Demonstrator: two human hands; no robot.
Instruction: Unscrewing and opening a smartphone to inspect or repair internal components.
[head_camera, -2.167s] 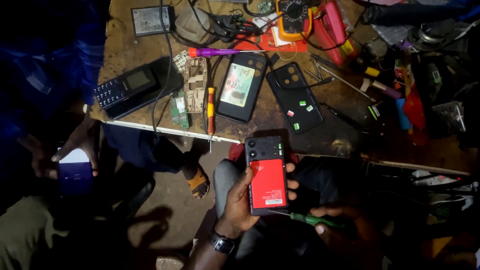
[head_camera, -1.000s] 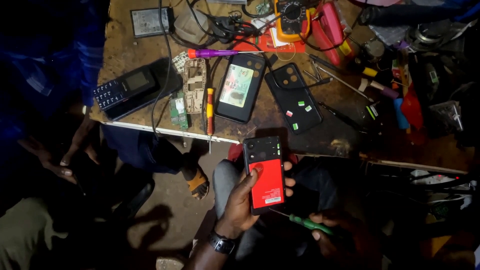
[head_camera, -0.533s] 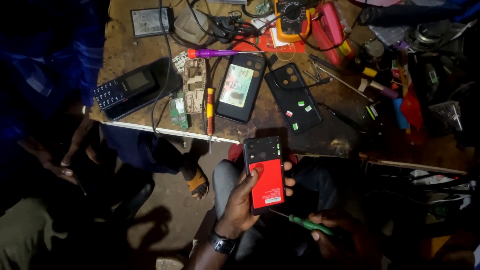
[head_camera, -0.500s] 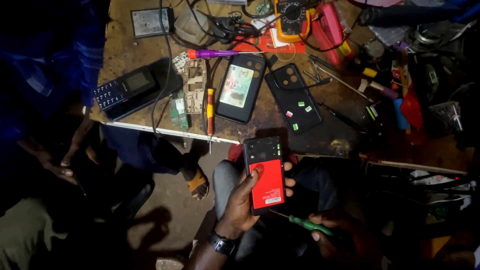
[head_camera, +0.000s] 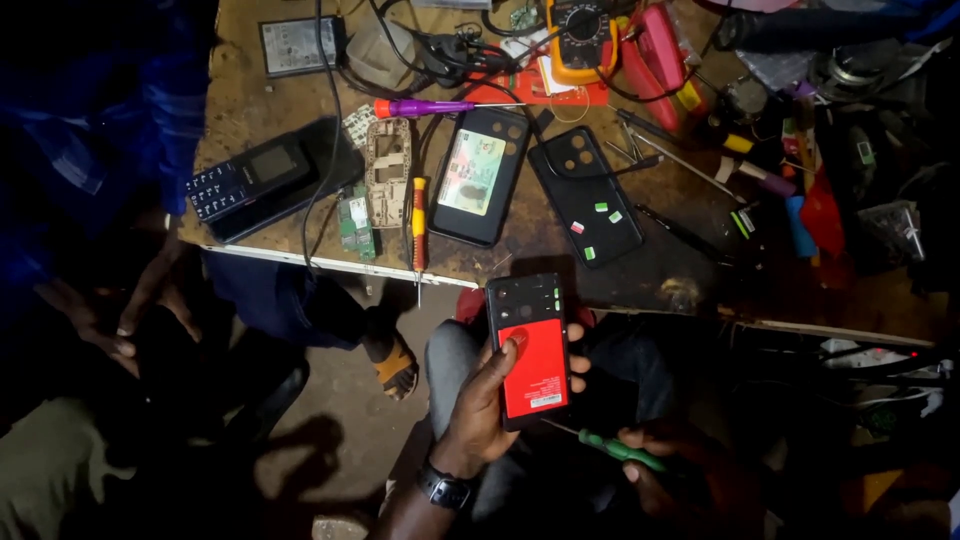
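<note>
The person's left hand (head_camera: 490, 400) is wrapped around an opened phone (head_camera: 528, 347), thumb lying across its red inner panel and the fingertips showing past the right edge, so the grip is closed firmly on it; the phone sits upright over the lap, just below the front edge of the workbench (head_camera: 260, 100). The right hand (head_camera: 670, 470) is lower and to the side, in deep shadow, fingers curled shut around a green-handled screwdriver (head_camera: 615, 450) whose thin shaft points toward the phone's lower corner, though I cannot tell whether the tip touches it. On the bench above lie a black phone case with a card in it (head_camera: 478, 175), a second black back cover (head_camera: 585, 195) just beside it, an orange screwdriver (head_camera: 419, 215) near the edge, a purple screwdriver (head_camera: 425, 107) farther back, a keypad phone (head_camera: 245, 180) at the left, and a yellow multimeter (head_camera: 580, 35) among tangled leads. Another person's hand (head_camera: 115, 320) rests at the left, well apart.
</note>
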